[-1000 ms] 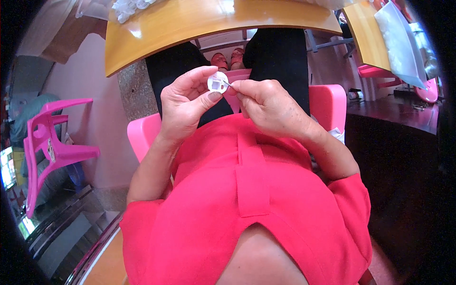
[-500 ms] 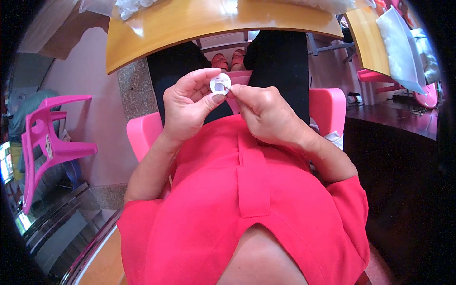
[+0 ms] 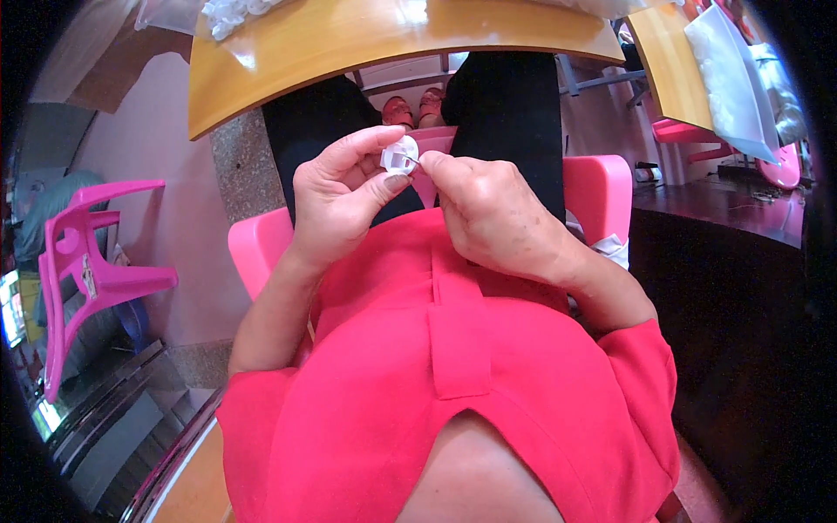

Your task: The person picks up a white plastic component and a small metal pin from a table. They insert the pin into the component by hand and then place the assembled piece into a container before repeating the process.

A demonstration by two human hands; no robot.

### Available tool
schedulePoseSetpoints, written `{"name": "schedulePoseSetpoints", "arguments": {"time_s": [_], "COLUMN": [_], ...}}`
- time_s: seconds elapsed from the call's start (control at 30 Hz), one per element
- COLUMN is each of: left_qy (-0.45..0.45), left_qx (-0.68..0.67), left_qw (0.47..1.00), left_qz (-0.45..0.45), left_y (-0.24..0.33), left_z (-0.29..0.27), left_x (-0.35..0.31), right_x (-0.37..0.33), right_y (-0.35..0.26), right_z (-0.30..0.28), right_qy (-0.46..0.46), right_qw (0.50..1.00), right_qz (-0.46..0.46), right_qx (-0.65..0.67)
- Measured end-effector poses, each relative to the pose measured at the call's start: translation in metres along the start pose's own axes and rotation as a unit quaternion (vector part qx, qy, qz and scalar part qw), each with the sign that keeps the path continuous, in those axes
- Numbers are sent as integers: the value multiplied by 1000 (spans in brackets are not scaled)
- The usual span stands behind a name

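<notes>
Pinching a round white piece (image 3: pixel 401 150) near twelve o'clock, the left hand (image 3: pixel 338 199) is holding its rim between thumb and fingers; toward two o'clock, the right hand (image 3: pixel 499 212) is pinching a thin grey tool (image 3: pixel 412 159) at its squarish opening. Working that opening seems the step, probably calling for steady, light pressure. The piece is looking smooth, plastic.

From far off, I see a shiny yellow-brown wooden counter (image 3: pixel 392 37) at the top and a second counter (image 3: pixel 673 74) to its right. A pink plastic chair (image 3: pixel 126 281) is on the left, near a pale pink wall (image 3: pixel 196 288). White light (image 3: pixel 12 312) glows at the left edge.
</notes>
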State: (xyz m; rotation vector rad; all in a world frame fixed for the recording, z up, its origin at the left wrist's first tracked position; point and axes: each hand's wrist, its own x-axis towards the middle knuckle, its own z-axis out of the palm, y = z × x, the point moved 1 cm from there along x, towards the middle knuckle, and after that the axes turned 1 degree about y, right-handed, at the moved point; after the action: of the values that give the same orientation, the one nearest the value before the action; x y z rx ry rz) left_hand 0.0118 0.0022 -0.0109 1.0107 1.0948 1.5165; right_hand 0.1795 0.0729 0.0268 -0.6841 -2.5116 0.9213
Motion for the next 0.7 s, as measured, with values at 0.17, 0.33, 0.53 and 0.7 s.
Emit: {"name": "schedulePoseSetpoints", "arguments": {"time_s": [0.17, 0.33, 0.53, 0.7], "left_qy": [8, 24, 26, 32], "left_qx": [-11, -8, -5, -10], "left_qw": [1000, 999, 999, 999], "left_qz": [10, 22, 26, 15], "left_y": [-2, -4, -6, -3], "left_z": [2, 4, 4, 5], "left_x": [-1, -1, -1, -2], "right_x": [-1, 3, 3, 0], "right_y": [1, 2, 4, 6], "right_z": [0, 1, 6, 12], "right_qy": [-14, -14, -11, -27], "right_qw": [1000, 998, 997, 999], "right_qz": [19, 45, 54, 40], "right_qx": [11, 51, 56, 0]}}
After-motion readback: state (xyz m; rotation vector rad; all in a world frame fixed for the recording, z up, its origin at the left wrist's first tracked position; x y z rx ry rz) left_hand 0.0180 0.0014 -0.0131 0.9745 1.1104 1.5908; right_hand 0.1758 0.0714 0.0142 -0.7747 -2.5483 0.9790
